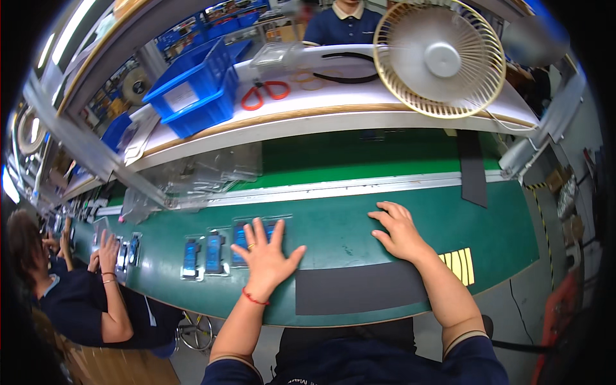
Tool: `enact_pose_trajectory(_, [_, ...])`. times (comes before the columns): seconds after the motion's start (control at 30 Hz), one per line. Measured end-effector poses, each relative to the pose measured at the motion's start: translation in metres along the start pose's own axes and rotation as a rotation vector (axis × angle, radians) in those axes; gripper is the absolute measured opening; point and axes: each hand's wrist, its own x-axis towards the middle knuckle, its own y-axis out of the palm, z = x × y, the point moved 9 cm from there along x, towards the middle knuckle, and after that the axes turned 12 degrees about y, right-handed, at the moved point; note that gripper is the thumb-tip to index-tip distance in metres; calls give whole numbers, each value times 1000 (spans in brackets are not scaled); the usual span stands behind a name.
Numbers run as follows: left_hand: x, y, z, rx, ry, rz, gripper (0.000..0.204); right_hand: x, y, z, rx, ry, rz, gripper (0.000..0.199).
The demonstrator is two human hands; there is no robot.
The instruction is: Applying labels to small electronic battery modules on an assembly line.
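Note:
My left hand is open with its fingers spread, a red cord around its wrist. Its fingertips partly cover two blue parts in clear plastic trays; whether they touch them I cannot tell. To its left, a blue part in a clear tray and another blue part lie in a row on the green table. My right hand is over the bare tabletop, open and holding nothing, its fingers a little bent. Between my forearms is a flat dark grey sheet. Yellow strips lie beside my right forearm.
A shelf above the table carries blue bins, red-handled scissors, black-handled pliers and a fan. Clear plastic trays are heaped beneath it. A dark strip crosses the metal rail. A co-worker sits at left; another person stands behind the shelf.

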Motion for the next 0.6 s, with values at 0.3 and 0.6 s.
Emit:
enact_pose_trajectory(0.3, [-32,-14,116,-105,-268,-40,99,-2,4,-2,5,21,13,42])
enact_pose_trajectory(0.6, [-15,-53,131,-23,-30,-266,90,70,-32,-22,-52,46,155,46])
